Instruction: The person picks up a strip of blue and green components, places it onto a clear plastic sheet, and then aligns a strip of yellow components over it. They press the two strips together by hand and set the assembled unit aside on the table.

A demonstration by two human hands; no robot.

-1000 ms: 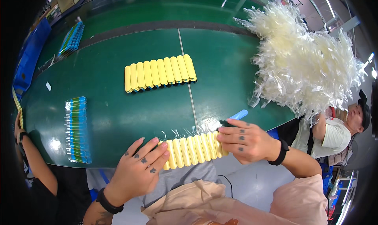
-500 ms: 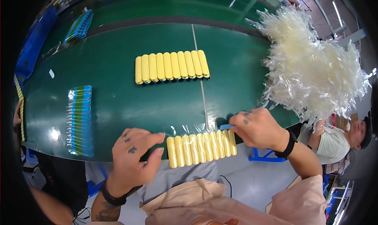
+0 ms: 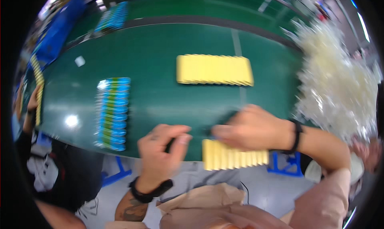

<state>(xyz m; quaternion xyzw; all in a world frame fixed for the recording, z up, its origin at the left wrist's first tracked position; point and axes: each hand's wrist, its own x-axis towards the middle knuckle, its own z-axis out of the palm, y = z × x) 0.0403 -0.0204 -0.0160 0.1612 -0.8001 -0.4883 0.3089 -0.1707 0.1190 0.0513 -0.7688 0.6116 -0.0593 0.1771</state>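
A row of yellow, round-ended flat sticks (image 3: pixel 234 161), like nail files, lies side by side at the table's near edge. My right hand (image 3: pixel 254 129) is above its far ends, fingers closed and blurred by motion; what they hold, if anything, is hidden. Just left of the row is my left hand (image 3: pixel 164 149), thumb and forefinger slightly apart with nothing visible between them. Farther back sits a second yellow stack (image 3: pixel 216 70) of the same sticks. To the left, a column of blue-and-green sticks (image 3: pixel 113 113) appears to be in clear sleeves.
A large heap of clear plastic sleeves (image 3: pixel 336 77) covers the table's right end. More blue sticks (image 3: pixel 114 17) lie at the far left, near a blue bin (image 3: pixel 62 31). A small white piece (image 3: pixel 80 61) is on the green table (image 3: pixel 156 49). At left, another person's hand (image 3: pixel 33 101) holds a yellow row.
The whole view has shifted, so the scene sits farther right. My right hand has moved left along the near row from its right end. The blue end it pinched no longer shows.
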